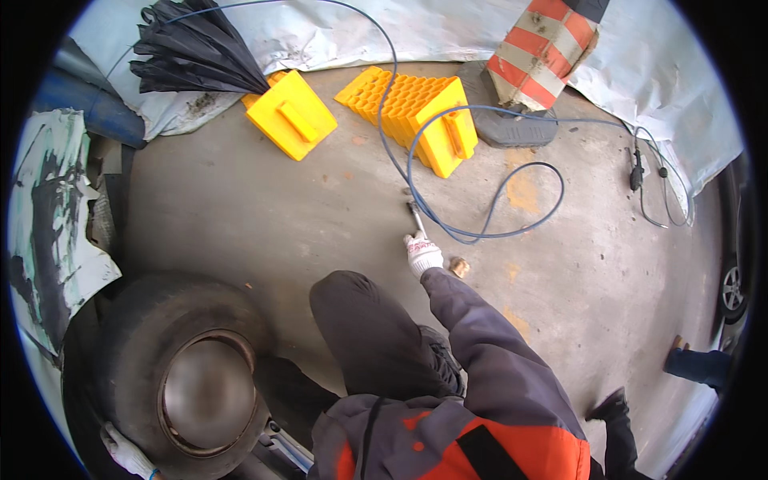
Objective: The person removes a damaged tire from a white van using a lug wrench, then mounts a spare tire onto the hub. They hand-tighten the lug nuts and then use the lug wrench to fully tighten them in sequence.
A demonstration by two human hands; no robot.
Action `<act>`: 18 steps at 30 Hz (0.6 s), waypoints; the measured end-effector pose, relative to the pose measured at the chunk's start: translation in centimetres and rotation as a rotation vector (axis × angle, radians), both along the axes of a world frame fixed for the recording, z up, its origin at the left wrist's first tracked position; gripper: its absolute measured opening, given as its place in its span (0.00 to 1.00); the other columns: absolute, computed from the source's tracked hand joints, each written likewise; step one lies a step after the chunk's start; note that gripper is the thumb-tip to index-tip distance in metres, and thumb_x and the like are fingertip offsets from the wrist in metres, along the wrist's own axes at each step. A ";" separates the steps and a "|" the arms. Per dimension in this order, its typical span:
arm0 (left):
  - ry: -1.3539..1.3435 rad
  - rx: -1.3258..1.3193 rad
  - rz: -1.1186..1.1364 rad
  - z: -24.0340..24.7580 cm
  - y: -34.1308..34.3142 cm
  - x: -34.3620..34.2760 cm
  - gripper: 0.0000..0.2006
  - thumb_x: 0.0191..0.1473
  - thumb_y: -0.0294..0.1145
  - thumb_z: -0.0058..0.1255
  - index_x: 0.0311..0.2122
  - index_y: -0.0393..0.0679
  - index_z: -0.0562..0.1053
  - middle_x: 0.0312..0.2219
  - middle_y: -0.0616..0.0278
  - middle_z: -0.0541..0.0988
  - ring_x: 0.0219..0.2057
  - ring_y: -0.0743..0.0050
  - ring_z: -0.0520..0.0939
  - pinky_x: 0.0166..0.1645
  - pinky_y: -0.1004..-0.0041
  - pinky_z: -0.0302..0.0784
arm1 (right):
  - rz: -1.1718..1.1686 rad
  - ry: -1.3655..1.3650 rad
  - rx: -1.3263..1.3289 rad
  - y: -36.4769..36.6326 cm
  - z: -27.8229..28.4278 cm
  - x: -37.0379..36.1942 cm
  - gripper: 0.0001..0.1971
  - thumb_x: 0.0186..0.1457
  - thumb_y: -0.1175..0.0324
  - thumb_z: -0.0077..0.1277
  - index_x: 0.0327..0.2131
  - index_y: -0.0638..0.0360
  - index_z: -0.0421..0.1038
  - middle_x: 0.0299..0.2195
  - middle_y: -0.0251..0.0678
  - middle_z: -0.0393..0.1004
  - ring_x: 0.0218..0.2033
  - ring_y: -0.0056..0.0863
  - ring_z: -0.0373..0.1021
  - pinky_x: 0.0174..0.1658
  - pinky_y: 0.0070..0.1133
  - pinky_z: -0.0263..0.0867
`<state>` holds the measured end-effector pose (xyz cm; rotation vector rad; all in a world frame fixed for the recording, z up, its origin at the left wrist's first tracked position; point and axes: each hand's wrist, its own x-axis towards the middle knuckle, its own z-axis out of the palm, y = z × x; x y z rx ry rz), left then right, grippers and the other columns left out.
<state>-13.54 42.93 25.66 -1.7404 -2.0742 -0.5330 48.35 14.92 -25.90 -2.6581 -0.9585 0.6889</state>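
My right hand (424, 254), in a white work glove, reaches forward low over the concrete floor. Its fingers are closed round a slim silver wrench-like tool (418, 218) with a darker head pointing away from me. A loop of blue hose (448, 228) passes right by the tool; whether they touch I cannot tell. Beside my right wrist lies a small tan lump (459, 266). At the lower left edge my left hand (126, 452), also gloved, rests against the side of a large tyre (132, 344), its fingers looking stretched out. The wheel rim (170, 416) shows rust.
Two yellow wheel chocks (292, 116) (432, 132) stand ahead, with a folded black umbrella-like bundle (196, 52) by the left one. A striped post (540, 60) sits on a dark base. A damaged painted panel (48, 232) is left; a person's leg (696, 366) shows right.
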 end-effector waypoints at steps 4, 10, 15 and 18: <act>-0.023 -0.024 -0.022 0.2 -0.5 1.1 0.30 0.65 0.51 0.43 0.57 0.31 0.71 0.54 0.43 0.76 0.54 0.49 0.76 0.59 0.64 0.67 | -0.062 0.065 -0.051 2.7 -3.2 1.4 0.15 0.66 0.62 0.37 0.45 0.58 0.71 0.45 0.57 0.75 0.42 0.50 0.78 0.45 0.40 0.73; -0.041 0.067 -0.055 -0.9 0.8 -0.8 0.25 0.65 0.46 0.45 0.55 0.33 0.72 0.50 0.43 0.79 0.50 0.51 0.79 0.56 0.64 0.70 | -0.469 -0.043 0.371 7.0 -6.6 7.2 0.25 0.66 0.46 0.34 0.41 0.58 0.71 0.35 0.54 0.79 0.41 0.53 0.76 0.44 0.43 0.70; -0.159 0.157 -0.030 -0.9 -2.9 4.7 0.23 0.64 0.44 0.48 0.52 0.32 0.74 0.46 0.47 0.81 0.47 0.54 0.80 0.54 0.65 0.71 | -0.774 0.033 0.286 12.6 -4.2 9.7 0.23 0.67 0.47 0.35 0.40 0.57 0.69 0.32 0.52 0.80 0.37 0.52 0.78 0.41 0.43 0.71; -0.034 0.117 -0.114 -1.0 -0.3 3.2 0.19 0.64 0.43 0.46 0.46 0.37 0.76 0.42 0.50 0.82 0.43 0.52 0.81 0.49 0.63 0.73 | -0.493 -0.111 0.067 11.7 -8.2 13.5 0.18 0.65 0.58 0.37 0.40 0.61 0.74 0.34 0.51 0.81 0.36 0.50 0.79 0.40 0.40 0.74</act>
